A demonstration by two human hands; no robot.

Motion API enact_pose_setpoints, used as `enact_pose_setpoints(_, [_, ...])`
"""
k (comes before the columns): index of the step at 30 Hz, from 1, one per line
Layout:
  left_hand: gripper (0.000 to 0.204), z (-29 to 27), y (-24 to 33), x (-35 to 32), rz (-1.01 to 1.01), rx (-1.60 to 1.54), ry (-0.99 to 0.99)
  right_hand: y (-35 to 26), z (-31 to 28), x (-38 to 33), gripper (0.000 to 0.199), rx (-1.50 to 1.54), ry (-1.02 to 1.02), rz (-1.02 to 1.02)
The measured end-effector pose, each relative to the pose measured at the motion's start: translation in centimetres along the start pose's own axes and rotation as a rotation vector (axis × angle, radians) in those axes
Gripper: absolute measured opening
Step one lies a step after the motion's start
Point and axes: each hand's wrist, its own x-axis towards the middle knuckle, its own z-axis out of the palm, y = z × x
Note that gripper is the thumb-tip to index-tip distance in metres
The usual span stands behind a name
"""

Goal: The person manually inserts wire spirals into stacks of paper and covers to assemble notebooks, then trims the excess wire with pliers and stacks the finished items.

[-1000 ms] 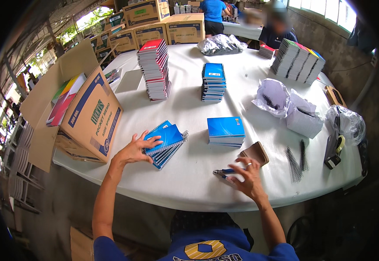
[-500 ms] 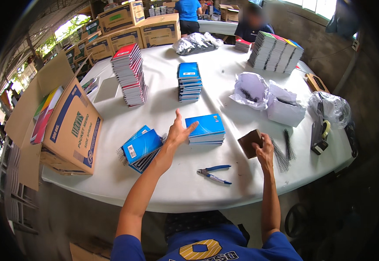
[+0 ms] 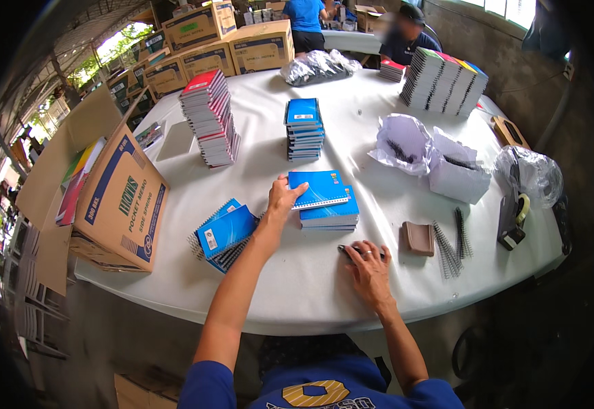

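My left hand (image 3: 285,195) pinches a blue notebook (image 3: 324,188) by its left side, thumb on the cover. A row of punched holes runs along its near edge, with no coil in it. This notebook lies over or just above a short stack of blue notebooks (image 3: 330,221), shifted to the left. Nearer to me, my right hand (image 3: 370,271) is closed over the pliers (image 3: 343,249), mostly hidden under the fingers. Beside it lies a brown block-like piece (image 3: 417,238). Two black wire spirals (image 3: 449,252) lie farther right. Coil-bound blue notebooks (image 3: 227,228) are piled left of my left forearm.
Stacks of red (image 3: 210,123) and blue notebooks (image 3: 304,129) stand farther back. An open cardboard box (image 3: 123,204) is at left. White paper-wrapped bundles of spirals (image 3: 457,177) and a tape dispenser (image 3: 513,228) lie right. A seated person (image 3: 406,41) is across the table.
My right hand has put the brown piece down and moved left onto the pliers. My left hand has slid the top blue notebook leftward off the stack's alignment.
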Motion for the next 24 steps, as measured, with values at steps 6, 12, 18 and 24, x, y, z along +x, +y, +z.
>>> enact_pose_setpoints(6, [0.053,4.0,4.0,-7.1,0.198,-0.697,-0.023,-3.1,-1.3,3.5,0.044,1.246,0.092,0.365])
enact_pose_setpoints(12, [0.074,4.8,1.5,-16.4,0.131,-0.88,-0.159,-5.6,-3.0,5.4,0.038,1.586,0.228,0.385])
enact_pose_setpoints(18, [0.115,-3.7,1.3,-19.5,0.537,0.456,-0.078,-3.7,-6.5,3.0,0.03,0.282,-0.105,-0.265])
enact_pose_setpoints(24, [0.094,-2.9,-4.0,-20.0,0.096,0.014,-0.322,-3.2,-3.5,1.5,0.028,0.536,-0.213,-0.173])
